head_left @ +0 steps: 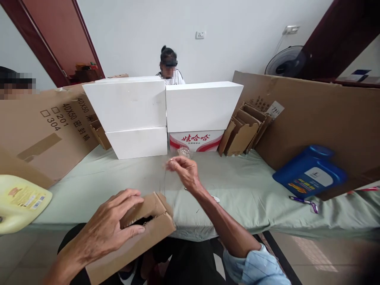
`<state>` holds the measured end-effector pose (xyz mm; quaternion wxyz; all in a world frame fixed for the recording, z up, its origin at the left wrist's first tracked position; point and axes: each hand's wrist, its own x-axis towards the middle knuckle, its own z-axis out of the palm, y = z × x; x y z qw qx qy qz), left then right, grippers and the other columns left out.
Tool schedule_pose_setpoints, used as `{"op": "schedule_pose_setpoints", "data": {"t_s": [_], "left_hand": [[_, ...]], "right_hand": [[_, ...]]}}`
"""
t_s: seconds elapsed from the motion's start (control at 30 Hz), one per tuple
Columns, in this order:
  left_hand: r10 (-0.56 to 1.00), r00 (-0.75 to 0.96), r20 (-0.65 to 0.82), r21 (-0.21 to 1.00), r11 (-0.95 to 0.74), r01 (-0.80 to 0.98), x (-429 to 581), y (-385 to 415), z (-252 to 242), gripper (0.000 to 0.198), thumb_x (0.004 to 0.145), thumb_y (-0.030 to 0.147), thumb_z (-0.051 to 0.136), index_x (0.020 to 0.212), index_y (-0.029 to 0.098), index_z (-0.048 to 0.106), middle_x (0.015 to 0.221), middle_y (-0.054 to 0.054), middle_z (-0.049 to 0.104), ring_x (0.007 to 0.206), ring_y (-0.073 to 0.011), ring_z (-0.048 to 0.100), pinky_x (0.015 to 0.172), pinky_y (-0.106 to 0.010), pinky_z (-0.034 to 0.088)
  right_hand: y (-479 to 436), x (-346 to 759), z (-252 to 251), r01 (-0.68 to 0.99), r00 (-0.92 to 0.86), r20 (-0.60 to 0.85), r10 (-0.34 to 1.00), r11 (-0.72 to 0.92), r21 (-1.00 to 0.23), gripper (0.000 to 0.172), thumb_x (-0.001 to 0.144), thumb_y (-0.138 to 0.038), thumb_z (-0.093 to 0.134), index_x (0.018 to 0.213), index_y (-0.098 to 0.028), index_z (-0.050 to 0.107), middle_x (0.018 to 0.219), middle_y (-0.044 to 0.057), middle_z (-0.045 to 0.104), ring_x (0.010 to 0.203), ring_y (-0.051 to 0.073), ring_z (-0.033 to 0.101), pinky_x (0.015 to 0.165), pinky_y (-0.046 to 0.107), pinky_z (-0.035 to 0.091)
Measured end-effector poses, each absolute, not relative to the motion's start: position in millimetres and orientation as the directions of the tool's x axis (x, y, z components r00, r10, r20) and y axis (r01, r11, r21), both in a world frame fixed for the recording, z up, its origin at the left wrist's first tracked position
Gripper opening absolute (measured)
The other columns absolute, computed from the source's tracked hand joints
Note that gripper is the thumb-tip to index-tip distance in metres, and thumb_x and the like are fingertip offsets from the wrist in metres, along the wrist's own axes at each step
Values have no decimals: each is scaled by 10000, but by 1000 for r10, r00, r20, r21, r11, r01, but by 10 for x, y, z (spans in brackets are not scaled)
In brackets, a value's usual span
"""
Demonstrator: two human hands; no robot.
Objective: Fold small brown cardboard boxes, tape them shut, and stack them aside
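Note:
A small brown cardboard box (139,241) rests tilted over my lap at the table's front edge, with a dark gap between its top flaps. My left hand (114,219) is closed over its top, thumb on the near side and fingers on the far flap. Above the table, my right hand (184,168) is raised with thumb and fingers pinched. A thin clear strip, seemingly tape, runs faintly down from the fingertips toward the box; blur hides its ends. Just behind that hand lies a crumpled clear ball (185,152), partly covered by the fingers.
White boxes (130,105) stand stacked across the table (202,213), with a red-and-white carton (196,141) below. Folded cardboard (242,130), a blue jug (310,170) and a purple razor (304,202) are right; a yellow jug (22,204) is left. A person (170,67) sits opposite.

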<state>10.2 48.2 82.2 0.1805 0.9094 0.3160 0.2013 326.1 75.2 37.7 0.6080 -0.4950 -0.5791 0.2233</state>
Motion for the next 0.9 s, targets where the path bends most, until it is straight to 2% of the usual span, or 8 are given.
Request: {"op": "schedule_pose_setpoints", "data": {"t_s": [0.07, 0.13, 0.23, 0.33, 0.43, 0.57, 0.7, 0.9], "left_hand": [[646, 723, 247, 429, -742, 516, 65, 464, 725, 460, 928, 411, 841, 1377, 377, 748, 1528, -44, 724, 1277, -292, 777, 1008, -328, 663], [637, 725, 262, 428, -750, 505, 60, 483, 677, 468, 939, 430, 832, 1394, 383, 736, 1499, -37, 740, 1264, -285, 784, 992, -312, 665], [621, 728, 290, 424, -765, 484, 67, 535, 685, 462, 954, 441, 815, 1403, 388, 726, 1433, -26, 773, 1213, -275, 805, 946, -299, 674], [616, 725, 307, 424, -771, 475, 52, 567, 737, 453, 957, 428, 815, 1399, 396, 723, 1394, -2, 792, 1172, -254, 820, 910, -268, 672], [609, 726, 320, 417, -778, 469, 24, 575, 773, 443, 960, 432, 819, 1390, 394, 719, 1380, 8, 794, 1154, -239, 824, 912, -246, 662], [634, 730, 253, 425, -751, 505, 10, 585, 779, 417, 1016, 469, 770, 1413, 372, 690, 1429, -7, 765, 1209, -235, 801, 945, -250, 655], [626, 758, 182, 433, -743, 510, 27, 596, 832, 366, 1085, 476, 669, 1423, 337, 692, 1452, -26, 753, 1253, -237, 781, 956, -266, 659], [621, 764, 175, 433, -745, 507, 31, 578, 1041, 329, 1144, 427, 557, 1425, 331, 699, 1440, -11, 763, 1239, -209, 778, 1024, -274, 633]], "right_hand": [[1002, 3604, 332, 539, 321, 561, 763, 339, -771, 332, 1088, -472, 583, 1037, -215, 788, 1051, 98, 819, 963, 231, 743, 919, 381, 601], [1294, 3952, 284, 650, 366, 564, 740, 231, -724, 249, 1071, -334, 578, 1030, -210, 790, 1131, 121, 800, 1067, 252, 699, 1014, 405, 544], [1707, 4355, 139, 780, 372, 540, 755, 61, -623, 216, 1046, -208, 583, 941, -177, 770, 1109, 163, 775, 1121, 273, 655, 1063, 422, 490], [1964, 4531, -128, 865, 317, 471, 823, -47, -500, 169, 1068, -294, 681, 1000, -155, 749, 1143, 135, 755, 1164, 271, 666, 1089, 457, 514], [2047, 4549, -406, 916, 258, 377, 890, -102, -387, 283, 1074, -428, 747, 1172, -163, 741, 1268, 96, 736, 1206, 263, 696, 1103, 502, 566], [2016, 4585, -514, 950, 214, 272, 938, -136, -280, 320, 1081, -414, 753, 1273, -159, 735, 1335, 109, 731, 1243, 276, 710, 1105, 522, 595], [1904, 4692, -331, 954, 226, 247, 942, -163, -252, 327, 1089, -429, 740, 1288, -170, 724, 1308, 92, 734, 1142, 246, 732, 1017, 474, 636], [1635, 4542, 84, 939, 241, 421, 875, -100, -329, 222, 1122, -299, 580, 1137, -141, 735, 1278, 153, 703, 1129, 272, 690, 959, 426, 586]]}}
